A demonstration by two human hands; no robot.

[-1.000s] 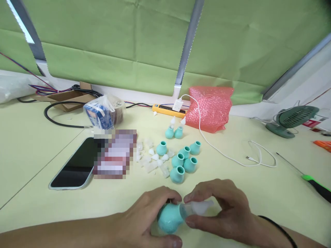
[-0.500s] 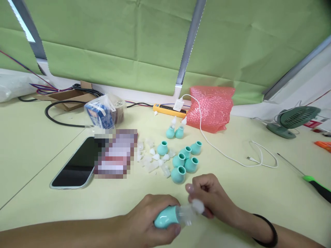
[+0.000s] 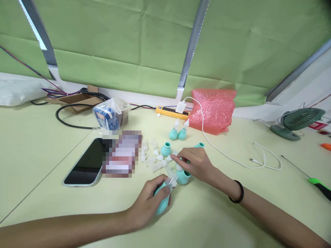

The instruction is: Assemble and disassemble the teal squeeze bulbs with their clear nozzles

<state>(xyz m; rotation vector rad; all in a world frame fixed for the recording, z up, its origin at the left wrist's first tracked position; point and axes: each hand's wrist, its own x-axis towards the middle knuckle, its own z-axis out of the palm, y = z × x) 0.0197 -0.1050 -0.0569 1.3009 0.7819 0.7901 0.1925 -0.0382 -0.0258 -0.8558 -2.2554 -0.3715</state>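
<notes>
My left hand (image 3: 147, 203) grips a teal rubber bulb (image 3: 162, 199) with a clear plastic piece (image 3: 171, 179) fitted in its neck, low on the table. My right hand (image 3: 192, 164) reaches forward over the cluster of teal bulbs (image 3: 166, 149), fingertips pinched near small clear tips (image 3: 155, 162); whether it holds one I cannot tell. One teal bulb (image 3: 183, 176) sits just under that hand. Two assembled bulbs with white tips (image 3: 178, 132) stand farther back.
A phone (image 3: 86, 168) lies face up at left beside a blurred packet (image 3: 121, 154). Behind are a wrapped blue pack (image 3: 110, 115), yellow power strip (image 3: 170, 111), pink bubble wrap (image 3: 213, 110), white cable (image 3: 232, 156). A fan (image 3: 297, 120) and green-handled screwdriver (image 3: 317, 184) are at right.
My right hand let go of the clear piece on the held bulb and moved forward to the pile of clear tips. My left hand carried the bulb slightly forward.
</notes>
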